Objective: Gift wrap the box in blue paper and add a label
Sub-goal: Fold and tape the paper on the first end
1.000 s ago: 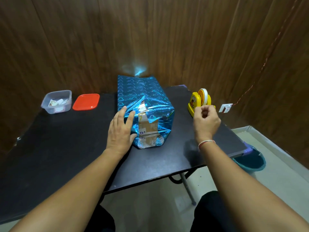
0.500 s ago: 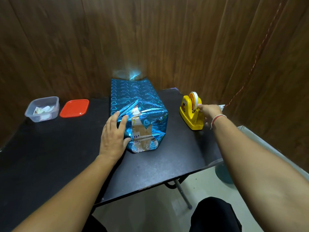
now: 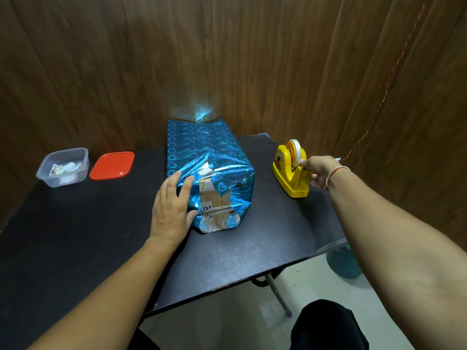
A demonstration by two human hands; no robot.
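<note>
Two hands share our taping step: left hand (image 3: 174, 210) lies flat, fingers spread, pinning the blue paper's fold on the box (image 3: 209, 173) mid-bench, while right hand (image 3: 317, 170) pinches tape at the dispenser (image 3: 290, 173). Next we tear a strip and seal the open end.

A small wood-panelled corner of a room, likely a home: dark folding table (image 3: 252, 256) against the wall panelling (image 3: 227, 59), pale tiled floor (image 3: 316, 281), plastic bucket (image 3: 343, 263) near right.
</note>
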